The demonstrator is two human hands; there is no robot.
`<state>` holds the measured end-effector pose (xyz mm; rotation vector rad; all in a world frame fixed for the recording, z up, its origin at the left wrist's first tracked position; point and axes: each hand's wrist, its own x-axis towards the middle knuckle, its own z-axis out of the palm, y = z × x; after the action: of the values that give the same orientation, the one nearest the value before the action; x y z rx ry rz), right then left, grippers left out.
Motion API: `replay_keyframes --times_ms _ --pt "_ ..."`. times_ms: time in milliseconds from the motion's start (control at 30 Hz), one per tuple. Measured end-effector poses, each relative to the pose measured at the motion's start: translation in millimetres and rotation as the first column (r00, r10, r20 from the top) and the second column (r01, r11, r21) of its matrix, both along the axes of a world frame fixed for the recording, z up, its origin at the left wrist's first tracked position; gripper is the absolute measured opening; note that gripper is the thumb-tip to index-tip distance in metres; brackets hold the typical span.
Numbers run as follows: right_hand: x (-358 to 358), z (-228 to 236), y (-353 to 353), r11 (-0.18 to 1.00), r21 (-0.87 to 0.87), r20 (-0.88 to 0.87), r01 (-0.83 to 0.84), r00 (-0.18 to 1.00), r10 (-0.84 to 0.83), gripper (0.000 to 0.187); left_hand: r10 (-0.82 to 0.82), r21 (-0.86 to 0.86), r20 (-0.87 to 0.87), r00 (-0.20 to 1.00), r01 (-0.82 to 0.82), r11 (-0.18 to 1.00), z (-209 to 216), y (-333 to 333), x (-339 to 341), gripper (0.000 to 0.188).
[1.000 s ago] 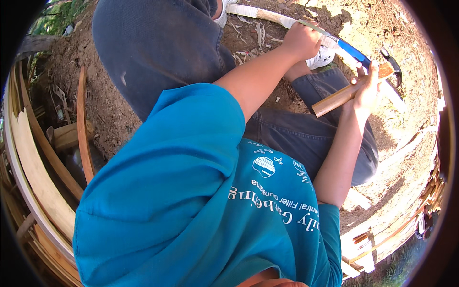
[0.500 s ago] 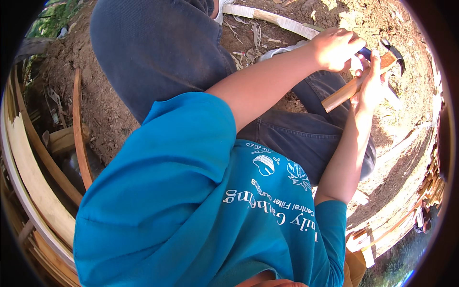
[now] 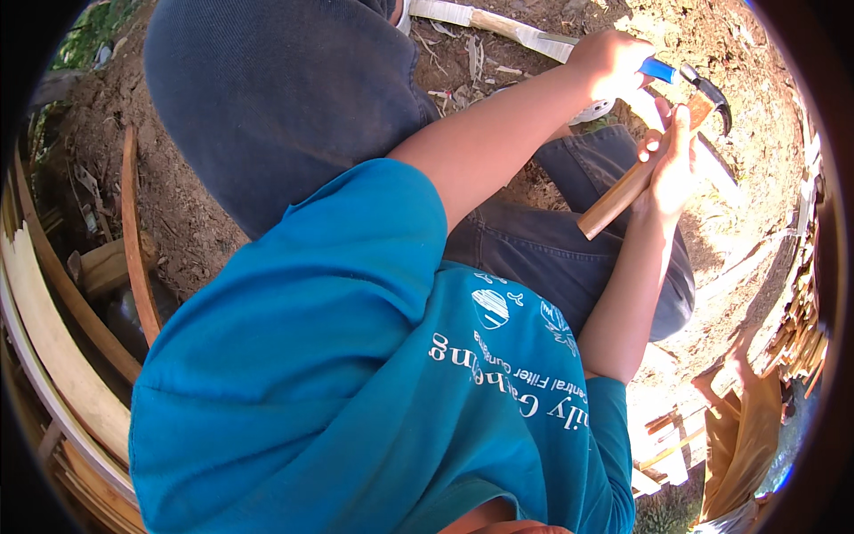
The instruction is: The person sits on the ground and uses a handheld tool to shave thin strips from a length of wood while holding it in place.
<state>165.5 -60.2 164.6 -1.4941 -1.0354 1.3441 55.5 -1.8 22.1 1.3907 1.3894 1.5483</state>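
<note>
Teal short-sleeved shirt (image 3: 294, 356), dark grey-blue trousers (image 3: 294, 107); person seated on brown dirt ground (image 3: 200, 209). From where I stand, right hand (image 3: 672, 173) is wrapped round 1 brown wooden-handled claw hammer (image 3: 616, 199), tilted, butt end over the trousers, black curved metal head (image 3: 709, 92) beyond the fingers. Left hand (image 3: 614, 64) is bent over, fingers curled, narrow; knuckles hide the grip, can't tell exactly what it holds. Bright blue piece (image 3: 658, 70) sticks out past it, just beside the hammer head; touching or not, can't tell. Long pale wooden strip (image 3: 507, 28) runs from the top edge to the left hand. White shoe (image 3: 594, 111) below it, pale shavings (image 3: 476, 59) near the strip.
</note>
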Motion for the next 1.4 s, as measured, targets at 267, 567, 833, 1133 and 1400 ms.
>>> replay_keyframes --times_ms 267,567,833,1133,1400 --pt "-1 -6 -5 0.999 -0.050 -0.054 0.007 0.998 -0.010 0.018 -0.115 -0.412 -0.267 0.957 -0.005 0.911 10 29 4 0.022" --pt "2 -6 -6 0.995 -0.095 -0.022 0.039 0.999 -0.041 0.016 -0.042 -0.401 0.360 0.932 0.195 0.895 -21 33 -7 0.030" --pt "-4 7 -9 0.989 -0.143 0.052 0.047 0.998 -0.040 0.020 0.091 -0.442 0.655 0.750 0.283 0.851 6 35 -20 0.040" --pt "-14 10 -13 0.990 -0.139 -0.010 0.024 1.000 -0.025 0.018 0.162 -0.484 0.710 0.685 0.308 0.819 20 41 -29 0.040" --pt "-15 9 -14 0.990 -0.138 0.008 0.014 1.000 -0.013 0.019 0.239 -0.441 0.835 0.495 0.343 0.830 27 50 -20 0.033"
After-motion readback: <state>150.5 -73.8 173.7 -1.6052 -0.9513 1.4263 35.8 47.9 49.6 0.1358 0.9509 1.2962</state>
